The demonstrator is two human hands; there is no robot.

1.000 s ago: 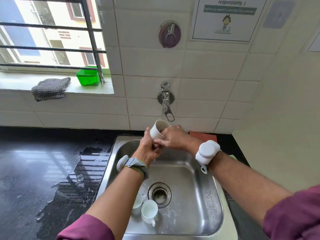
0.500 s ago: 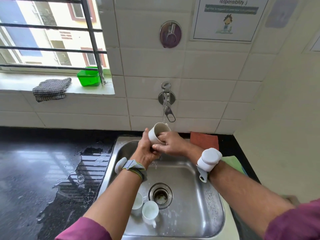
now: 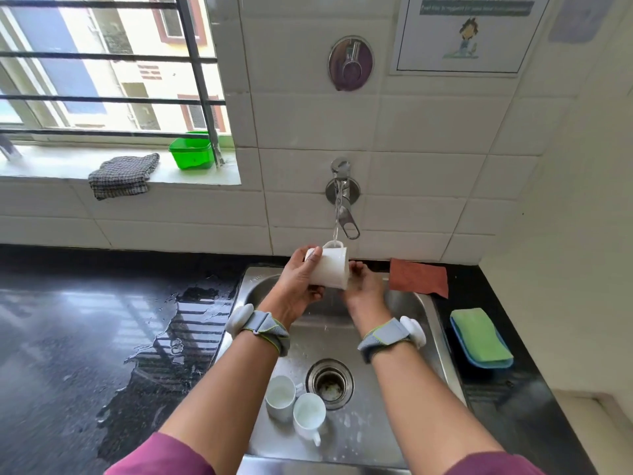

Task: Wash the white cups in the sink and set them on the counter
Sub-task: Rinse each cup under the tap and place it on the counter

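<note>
Head view: left hand point(image 3: 301, 286) grips white ceramic cup point(image 3: 330, 269) under steel wall tap point(image 3: 340, 186); right hand point(image 3: 364, 286) grip hidden; wet cup may slip.

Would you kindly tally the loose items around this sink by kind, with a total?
White cups: 3
Green sponge: 1
Blue tray: 1
Reddish-brown pad: 1
Checked cloth: 1
Green tub: 1
Total: 8
</note>
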